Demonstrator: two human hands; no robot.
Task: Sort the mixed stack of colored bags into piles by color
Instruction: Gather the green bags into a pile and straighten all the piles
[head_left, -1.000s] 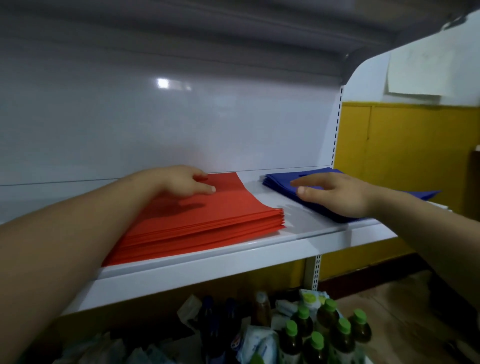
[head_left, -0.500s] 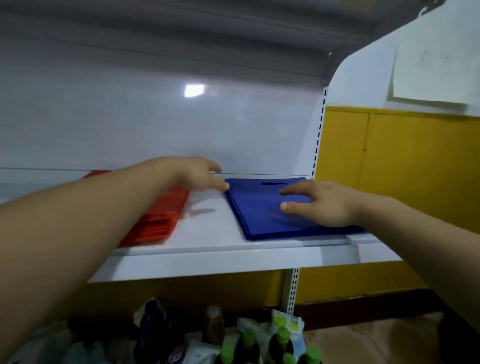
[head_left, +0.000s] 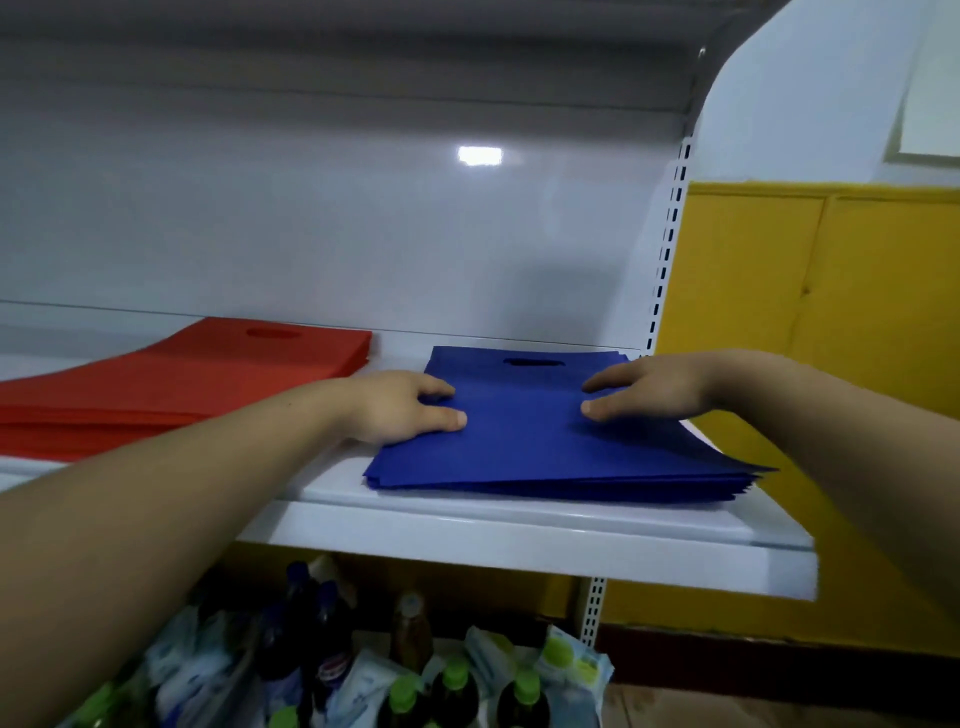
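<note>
Off the red pile (head_left: 182, 384) now, the left hand (head_left: 405, 410) is joining the right hand (head_left: 660, 387) on the blue pile (head_left: 545, 457), fingers (head_left: 602, 409) lying straight. Sorting is probably finishing.

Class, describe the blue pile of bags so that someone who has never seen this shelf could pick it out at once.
Find the white shelf beside the yellow wall. Two flat piles of bags lie on it; look at the right end, where the left hand and right hand rest. That is the blue pile; its neighbour is the red pile.
</note>
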